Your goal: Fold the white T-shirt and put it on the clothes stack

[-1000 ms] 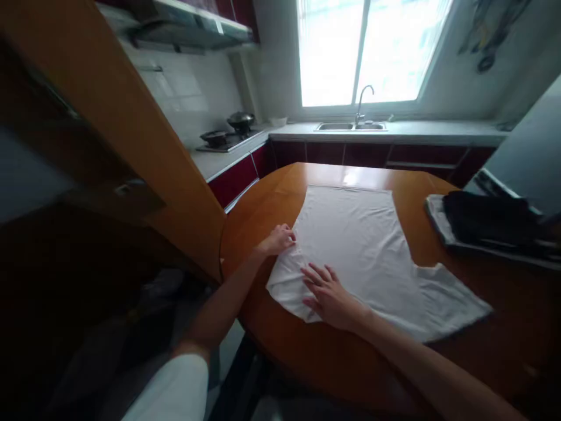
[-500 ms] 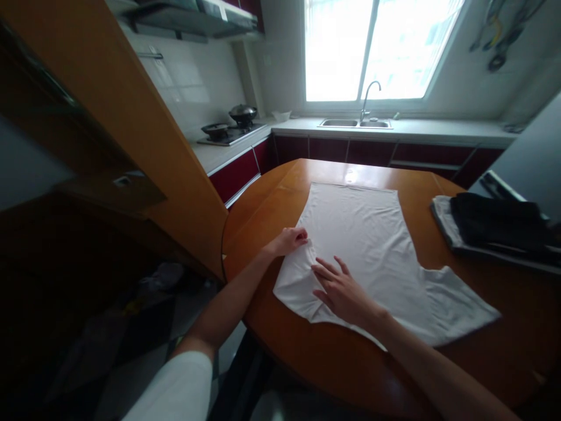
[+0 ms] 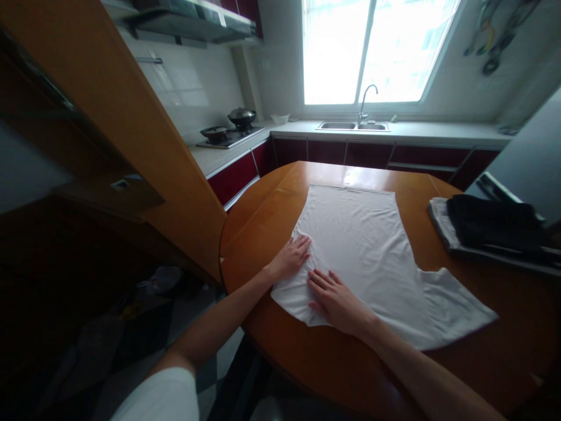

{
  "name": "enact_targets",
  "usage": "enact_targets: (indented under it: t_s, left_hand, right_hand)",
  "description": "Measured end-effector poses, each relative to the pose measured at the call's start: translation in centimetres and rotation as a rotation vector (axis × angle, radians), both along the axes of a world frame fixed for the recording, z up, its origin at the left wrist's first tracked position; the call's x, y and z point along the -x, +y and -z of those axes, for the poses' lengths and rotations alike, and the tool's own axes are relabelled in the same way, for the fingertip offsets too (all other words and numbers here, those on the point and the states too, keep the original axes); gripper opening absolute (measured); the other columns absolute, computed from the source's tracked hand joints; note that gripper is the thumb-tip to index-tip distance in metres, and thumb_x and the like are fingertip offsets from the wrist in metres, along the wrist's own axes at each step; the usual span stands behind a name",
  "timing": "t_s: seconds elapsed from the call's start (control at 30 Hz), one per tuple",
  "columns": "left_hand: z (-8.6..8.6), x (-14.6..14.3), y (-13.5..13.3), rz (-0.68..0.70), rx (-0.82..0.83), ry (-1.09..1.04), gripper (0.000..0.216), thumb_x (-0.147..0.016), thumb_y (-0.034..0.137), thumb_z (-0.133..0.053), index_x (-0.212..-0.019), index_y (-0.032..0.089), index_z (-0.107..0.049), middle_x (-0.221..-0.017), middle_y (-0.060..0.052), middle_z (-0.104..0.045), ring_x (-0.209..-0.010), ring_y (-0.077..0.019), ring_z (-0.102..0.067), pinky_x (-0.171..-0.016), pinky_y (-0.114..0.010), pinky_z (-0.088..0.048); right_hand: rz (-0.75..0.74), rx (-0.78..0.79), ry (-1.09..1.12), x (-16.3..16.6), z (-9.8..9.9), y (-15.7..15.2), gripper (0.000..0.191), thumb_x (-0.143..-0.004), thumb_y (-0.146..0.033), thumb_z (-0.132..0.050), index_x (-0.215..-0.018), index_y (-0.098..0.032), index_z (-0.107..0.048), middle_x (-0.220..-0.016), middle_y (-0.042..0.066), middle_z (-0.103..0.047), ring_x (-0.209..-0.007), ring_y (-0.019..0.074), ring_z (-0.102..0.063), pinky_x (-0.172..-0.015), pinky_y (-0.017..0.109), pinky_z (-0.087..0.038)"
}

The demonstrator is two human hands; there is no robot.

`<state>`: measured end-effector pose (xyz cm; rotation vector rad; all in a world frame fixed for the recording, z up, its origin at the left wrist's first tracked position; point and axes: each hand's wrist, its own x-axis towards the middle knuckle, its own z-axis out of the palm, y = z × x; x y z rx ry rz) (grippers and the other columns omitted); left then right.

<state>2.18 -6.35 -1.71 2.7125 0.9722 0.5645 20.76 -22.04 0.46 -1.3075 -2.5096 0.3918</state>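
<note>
Both hands flat, fingers spread, gripping nothing — left hand (image 3: pixel 293 256) & right hand (image 3: pixel 335 298) atop white shirt (image 3: pixel 368 245).

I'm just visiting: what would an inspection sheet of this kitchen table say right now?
Surface: round wooden table, glossy.
Job's things: white T-shirt spread flat, one sleeve out toward the right.
Clutter: dark folded clothes stacked at the table's right edge.
Hands: left hand and right hand lie flat, palms down, on the shirt's near left corner.
Cables: nothing seen.
Surroundings: sink with a tap under a bright window, gas stove carrying pots, red cabinet fronts.
</note>
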Motion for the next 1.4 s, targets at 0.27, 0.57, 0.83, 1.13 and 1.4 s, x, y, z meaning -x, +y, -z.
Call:
enact_targets:
  t_s: [0.27,0.57,0.83,1.13,1.4]
  left_hand:
    - [-2.4,-0.1,3.7,-0.255,0.097,0.046,0.015,-0.095,0.032,-0.063,-0.097,0.022,-0.073,-0.108,-0.008,-0.066,-0.110,-0.0282,-0.059,-0.100,-0.048,-0.043]
    - [-0.8,-0.5,4.0,-0.115,0.147,-0.039,0.007,-0.093,0.025,-0.065,-0.096,0.020,-0.068,-0.111,-0.007,-0.066,-0.107,-0.0237,-0.059,-0.096,-0.040,-0.044]
    - [-0.4,-0.8,2.0,-0.095,-0.062,-0.189,0.025,-0.102,0.022,-0.047,-0.115,0.020,-0.068,-0.121,-0.010,-0.068,-0.114,-0.0223,-0.062,-0.104,-0.039,-0.046]
    - [1.7,-1.4,1.2,-0.029,-0.062,0.235,0.060,-0.106,0.046,-0.034,-0.157,0.016,-0.040,-0.165,-0.015,-0.030,-0.155,-0.0304,-0.024,-0.123,-0.054,-0.023]
    - [2.2,-1.3,2.5,-0.015,-0.124,0.303,0.071,-0.101,0.061,-0.035,-0.160,0.021,-0.036,-0.167,-0.014,-0.025,-0.156,-0.0324,-0.019,-0.123,-0.055,-0.022]
  right_hand:
    - [0.013,0.030,0.012,0.1,-0.2,-0.2,0.053,-0.103,-0.038,-0.049,-0.151,-0.016,-0.046,-0.160,0.016,-0.041,-0.151,0.0306,-0.032,-0.121,0.060,-0.028]
    - [0.021,0.025,-0.015,0.2,-0.4,-0.4,0.052,-0.103,-0.035,-0.049,-0.150,-0.014,-0.047,-0.160,0.016,-0.041,-0.151,0.0312,-0.032,-0.121,0.062,-0.026]
    - [0.020,-0.023,0.006,0.8,-0.3,-0.7,0.055,-0.104,-0.038,-0.047,-0.152,-0.012,-0.043,-0.162,0.017,-0.038,-0.153,0.0296,-0.028,-0.123,0.057,-0.025]
    - [0.102,-0.043,0.144,-1.6,-2.9,-0.6,0.042,-0.103,-0.042,-0.051,-0.136,-0.018,-0.061,-0.151,0.013,-0.055,-0.144,0.0266,-0.045,-0.119,0.047,-0.036]
    - [1.121,-0.264,0.242,-17.7,-1.7,-4.9,0.034,-0.098,-0.025,-0.047,-0.122,-0.012,-0.069,-0.120,0.016,-0.070,-0.115,0.0285,-0.062,-0.104,0.042,-0.046]
